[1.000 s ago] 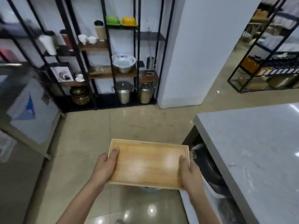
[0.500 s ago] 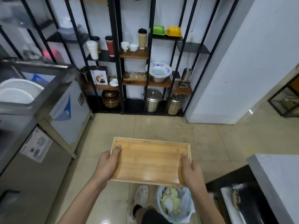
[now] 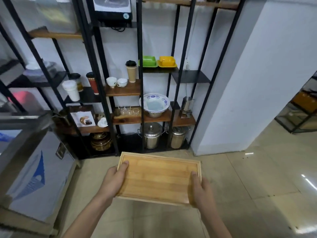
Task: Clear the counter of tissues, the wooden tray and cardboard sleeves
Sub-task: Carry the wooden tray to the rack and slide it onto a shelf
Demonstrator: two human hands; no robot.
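An empty rectangular wooden tray (image 3: 158, 177) is held level over the tiled floor in front of me. My left hand (image 3: 114, 182) grips its left edge with the thumb on top. My right hand (image 3: 199, 190) grips its right edge the same way. No tissues, cardboard sleeves or counter appear in this view.
A black metal shelf rack (image 3: 140, 93) stands ahead against the white wall, holding cups, a patterned bowl (image 3: 154, 103), green and yellow dishes and steel pots (image 3: 151, 137). A steel cabinet (image 3: 34, 170) is at the left. A white pillar (image 3: 240, 100) is to the right.
The view has swung left and up, away from the grey counter and the bin bag. The shelf rack now fills the frame and looks closer. Both hands still hold the tray.
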